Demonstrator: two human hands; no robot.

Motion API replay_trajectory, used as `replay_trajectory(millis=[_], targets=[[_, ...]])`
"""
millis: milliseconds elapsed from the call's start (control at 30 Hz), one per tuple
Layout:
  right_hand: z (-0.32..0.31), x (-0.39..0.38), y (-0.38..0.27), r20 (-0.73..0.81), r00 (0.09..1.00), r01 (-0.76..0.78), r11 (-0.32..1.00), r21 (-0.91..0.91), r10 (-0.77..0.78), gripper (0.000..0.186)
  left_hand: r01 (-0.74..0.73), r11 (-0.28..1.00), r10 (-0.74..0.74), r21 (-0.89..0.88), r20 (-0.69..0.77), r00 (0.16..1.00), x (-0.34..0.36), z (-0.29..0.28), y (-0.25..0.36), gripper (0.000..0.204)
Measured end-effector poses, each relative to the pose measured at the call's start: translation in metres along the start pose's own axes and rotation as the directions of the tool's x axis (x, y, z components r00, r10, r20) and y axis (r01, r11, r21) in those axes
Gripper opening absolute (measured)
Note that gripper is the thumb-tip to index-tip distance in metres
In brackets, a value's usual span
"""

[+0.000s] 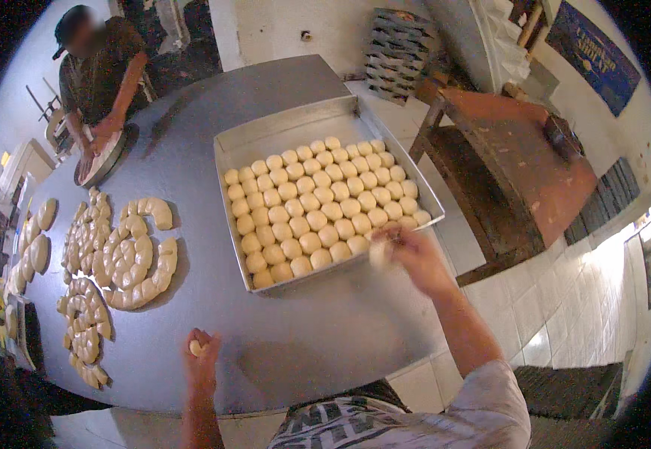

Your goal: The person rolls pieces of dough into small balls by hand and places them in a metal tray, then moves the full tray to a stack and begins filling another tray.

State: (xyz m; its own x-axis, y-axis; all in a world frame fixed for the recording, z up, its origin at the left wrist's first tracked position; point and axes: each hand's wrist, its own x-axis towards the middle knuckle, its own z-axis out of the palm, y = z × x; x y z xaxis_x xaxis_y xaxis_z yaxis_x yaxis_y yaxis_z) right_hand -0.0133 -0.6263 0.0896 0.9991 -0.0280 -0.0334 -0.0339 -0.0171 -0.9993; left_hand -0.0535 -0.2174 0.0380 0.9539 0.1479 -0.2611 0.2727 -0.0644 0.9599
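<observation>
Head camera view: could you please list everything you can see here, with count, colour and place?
Metal table: one, grey, centre.
Baking tray: one, silver, on the table's right half.
Dough balls in the tray: many, pale yellow, packed in rows; far strip bare.
Cut dough pieces: many, pale yellow, in curved rows on the table's left.
Co-worker: one, dark shirt and cap, far left, hands on a round board.
Wooden table: one, reddish brown, right.
Stacked trays: one grey pile, far wall.
Left hand: holds a small dough ball, near table edge.
Right hand: holds a dough ball at the tray's near right corner.
</observation>
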Motion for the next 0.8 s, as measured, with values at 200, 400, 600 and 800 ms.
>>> replay_trajectory(millis=[200, 400, 600, 800], targets=[[-0.026, 0.216, -0.061, -0.618, 0.451, 0.632, 0.719, -0.288, -0.644, 0.022, 0.007, 0.997, -0.014, 0.081, 0.088, 0.996, -0.011, 0.05, 0.013, 0.026], [0.003, 0.266, 0.024, -0.252, 0.834, 0.178, 0.673, -0.718, -0.49, 0.03, -0.03, 0.992, 0.039, 0.119, -0.073, 0.997, -0.004, 0.039, 0.015, 0.019], [0.162, 0.034, 0.008, 0.824, 0.497, 0.649, 0.747, -0.144, -0.273, 0.038, 0.202, 0.808, 0.045, -0.554, 0.4, 0.915, -0.012, 0.064, 0.021, 0.031], [0.101, -0.094, 0.067, 0.508, 0.821, 0.533, 0.668, -0.519, -0.26, 0.036, -0.17, 0.721, 0.361, 0.671, -0.155, 0.92, 0.04, -0.132, -0.009, 0.034]])
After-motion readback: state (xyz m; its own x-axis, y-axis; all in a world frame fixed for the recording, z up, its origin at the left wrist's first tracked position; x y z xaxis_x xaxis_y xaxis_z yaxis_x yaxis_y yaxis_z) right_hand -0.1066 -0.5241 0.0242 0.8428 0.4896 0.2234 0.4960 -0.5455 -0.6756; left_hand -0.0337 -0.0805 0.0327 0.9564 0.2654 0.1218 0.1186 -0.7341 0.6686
